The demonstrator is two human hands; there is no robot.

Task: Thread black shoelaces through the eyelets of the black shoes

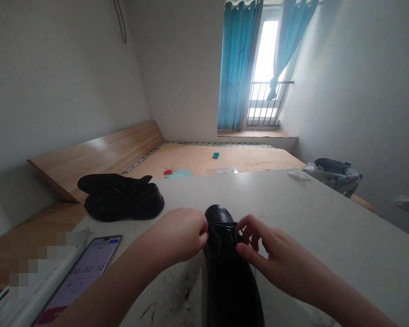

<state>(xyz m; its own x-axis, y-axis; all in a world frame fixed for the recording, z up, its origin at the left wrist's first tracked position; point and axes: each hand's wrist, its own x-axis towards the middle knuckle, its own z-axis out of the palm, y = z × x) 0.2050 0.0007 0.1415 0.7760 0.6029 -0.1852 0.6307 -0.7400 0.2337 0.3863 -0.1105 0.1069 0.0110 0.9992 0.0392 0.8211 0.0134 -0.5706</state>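
Observation:
A black leather shoe [225, 254] lies on the white table [327, 218], toe pointing away from me. My left hand [182, 236] is closed at the shoe's left side, its fingers pinched on a lace end by the eyelets. My right hand [259, 243] is on the shoe's right side, thumb and fingers pinched on the black lace [240, 234]. Both hands sit over the lacing just behind the toe cap.
A second black shoe [122, 197] lies on its side at the table's far left. A phone [85, 272] showing a timer sits at the near left. A bare wooden bed frame [207, 159], a grey bag [334, 175] and a curtained window lie beyond.

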